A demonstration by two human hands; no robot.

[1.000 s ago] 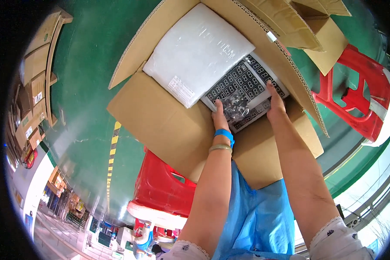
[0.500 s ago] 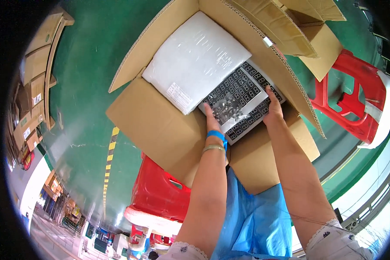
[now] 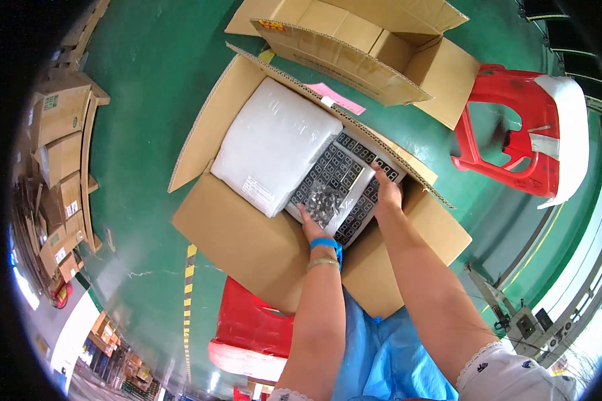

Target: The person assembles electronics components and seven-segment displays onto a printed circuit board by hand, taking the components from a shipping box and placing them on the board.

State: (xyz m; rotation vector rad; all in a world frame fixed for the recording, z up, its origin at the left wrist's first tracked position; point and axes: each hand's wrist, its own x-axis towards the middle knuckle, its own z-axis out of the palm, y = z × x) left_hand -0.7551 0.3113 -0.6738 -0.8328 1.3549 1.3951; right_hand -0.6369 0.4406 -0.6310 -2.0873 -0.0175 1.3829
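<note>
Both hands reach into an open cardboard box [image 3: 241, 237]. They grip opposite sides of a stack of seven-segment display panels [image 3: 331, 162], black digit modules in white frames. My left hand [image 3: 313, 227] is at its near left edge, thumb on top. My right hand [image 3: 388, 192] clasps the right edge, fingers partly hidden below. On the panels lies a clear plastic bag [image 3: 323, 202] of small dark parts, close to my left thumb. A white foam-wrapped bundle [image 3: 274, 134] with a label fills the box's left side, against the panels.
Behind stands another open cardboard box [image 3: 354, 50], with a pink paper slip [image 3: 338, 98] between the two boxes. A red stool [image 3: 502, 134] is at the right, another red stool [image 3: 254, 321] at the lower left. Cartons [image 3: 63, 160] are stacked far left.
The view has shifted, so the box sits lower and further left and more of the box behind shows. My hands keep their grip on the panels, which remain inside the box.
</note>
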